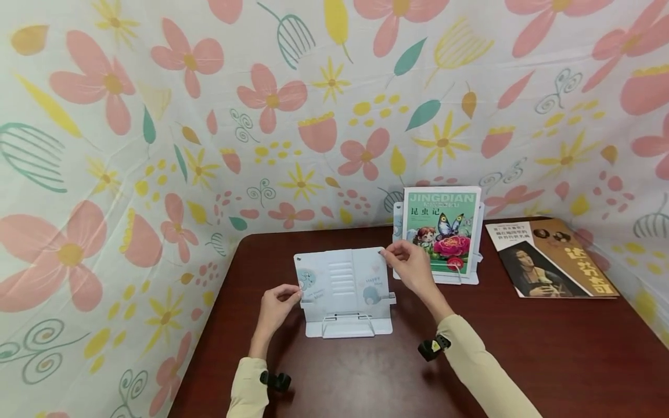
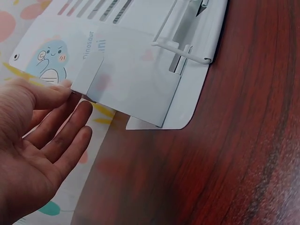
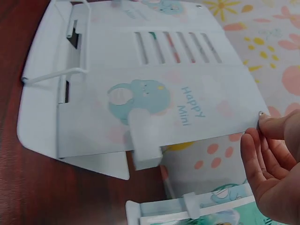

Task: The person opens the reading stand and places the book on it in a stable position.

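Observation:
A white metal book stand (image 1: 342,290) with pale dinosaur prints stands upright on the table, leaning back on its base. My left hand (image 1: 277,310) pinches its left edge by the side tab (image 2: 89,77), thumb in front and fingers behind. My right hand (image 1: 410,264) pinches the upper right corner, as the right wrist view also shows, with the thumb at the corner and fingers (image 3: 253,161) bent behind it. A wire holder (image 1: 347,326) sticks out at the front of the base. No book rests on this stand.
Behind my right hand, a second stand (image 1: 474,277) holds a green book (image 1: 444,226) upright. A brown and white book (image 1: 554,261) lies flat at the right of the dark wooden table (image 1: 334,377). Flower-patterned cloth (image 1: 324,162) hangs behind and at the sides.

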The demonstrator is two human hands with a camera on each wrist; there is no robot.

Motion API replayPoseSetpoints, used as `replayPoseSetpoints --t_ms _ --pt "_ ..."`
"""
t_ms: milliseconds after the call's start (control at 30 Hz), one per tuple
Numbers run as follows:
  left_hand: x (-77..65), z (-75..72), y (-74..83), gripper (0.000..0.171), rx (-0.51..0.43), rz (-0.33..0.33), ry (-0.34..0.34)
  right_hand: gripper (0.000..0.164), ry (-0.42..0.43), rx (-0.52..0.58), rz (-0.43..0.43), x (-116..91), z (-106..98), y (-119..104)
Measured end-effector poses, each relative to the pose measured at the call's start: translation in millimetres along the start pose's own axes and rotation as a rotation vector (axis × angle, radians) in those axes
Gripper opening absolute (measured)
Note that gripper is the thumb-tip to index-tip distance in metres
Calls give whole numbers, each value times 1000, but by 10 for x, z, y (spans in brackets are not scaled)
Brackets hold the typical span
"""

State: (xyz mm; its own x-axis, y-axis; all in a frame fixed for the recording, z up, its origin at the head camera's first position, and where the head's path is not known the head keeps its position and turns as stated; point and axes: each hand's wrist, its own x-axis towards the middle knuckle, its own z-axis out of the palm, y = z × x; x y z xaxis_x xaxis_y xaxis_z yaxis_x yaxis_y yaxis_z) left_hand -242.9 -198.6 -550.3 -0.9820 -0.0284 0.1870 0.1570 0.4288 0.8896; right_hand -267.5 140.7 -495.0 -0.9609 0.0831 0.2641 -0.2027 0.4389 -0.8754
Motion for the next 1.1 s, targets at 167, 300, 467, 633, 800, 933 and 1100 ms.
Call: replayPoseSetpoints --t_ms 167,300,467,633,800,933,1100 --pt "-76 59 263 15 -43 74 49 20 -16 16 26 -104 -86 110" --pt "-38 209 354 26 -138 236 306 22 12 9 15 -190 -268 227" --pt "110 504 806 34 -305 490 505 27 131 -83 -15 -295 -795 365" --pt "113 1102 1511 38 -439 663 306 35 286 -109 19 -392 -1483 429" --pt "-88 1964 1926 40 -441 663 -23 43 371 -174 102 -428 -2137 616" --pt "-387 2660 2110 45 -384 441 -323 49 356 -216 181 -429 -2585 950" --pt "-669 3388 2134 51 -240 92 -540 61 264 -342 271 -488 -2935 1384"
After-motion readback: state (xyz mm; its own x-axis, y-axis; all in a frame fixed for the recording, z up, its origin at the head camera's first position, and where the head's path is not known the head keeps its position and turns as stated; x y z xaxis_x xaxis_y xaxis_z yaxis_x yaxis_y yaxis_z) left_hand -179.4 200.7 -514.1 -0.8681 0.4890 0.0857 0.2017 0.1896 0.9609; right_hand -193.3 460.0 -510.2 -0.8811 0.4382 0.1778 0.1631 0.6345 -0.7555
